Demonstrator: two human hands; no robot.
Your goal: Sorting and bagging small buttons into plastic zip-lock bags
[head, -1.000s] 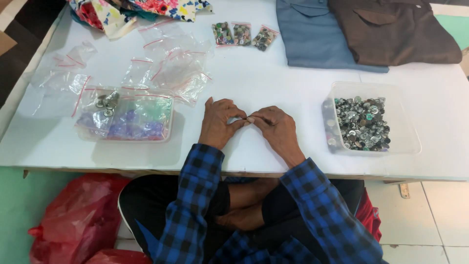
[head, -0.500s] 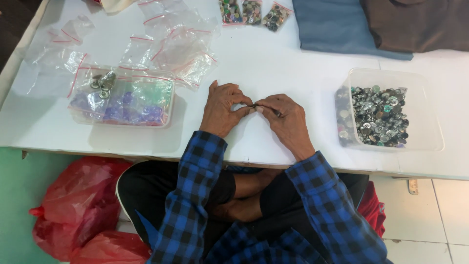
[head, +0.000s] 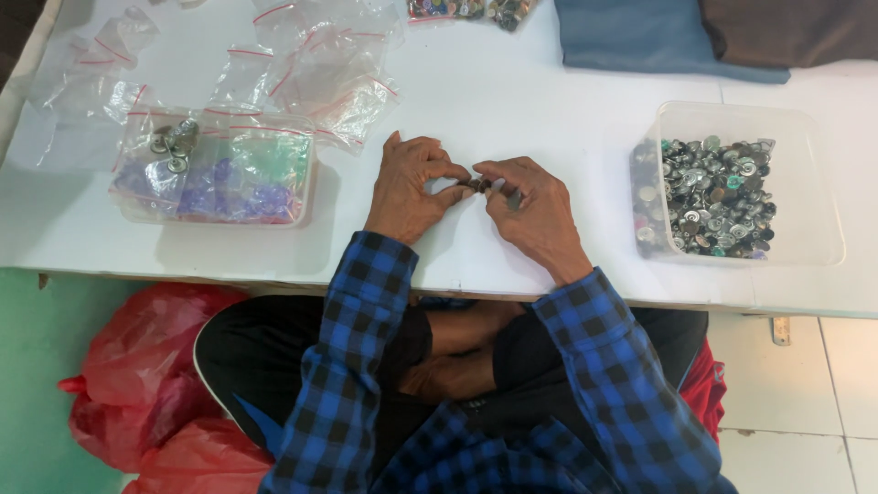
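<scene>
Both hands meet over the white table (head: 512, 119), with a small dark button (head: 476, 184) between them as the landmark. The left hand (head: 409, 189) and the right hand (head: 529, 210) each have thumb and forefinger pressed together, pinching the button from either side; the other fingers curl loosely.

To the right of the button, well apart, sits a clear tub (head: 796, 183) holding a heap of metal buttons (head: 709, 197). To its left stands a clear tray (head: 306, 197) with purple and green pieces and a few metal rings. Beyond the button lie empty plastic bags with red seals (head: 320, 64), a blue cloth (head: 640, 37) and a brown cloth (head: 796, 27). Nothing lies between the hands and the tub or tray. Below the table edge, red plastic bags (head: 146, 366) rest on the floor.
</scene>
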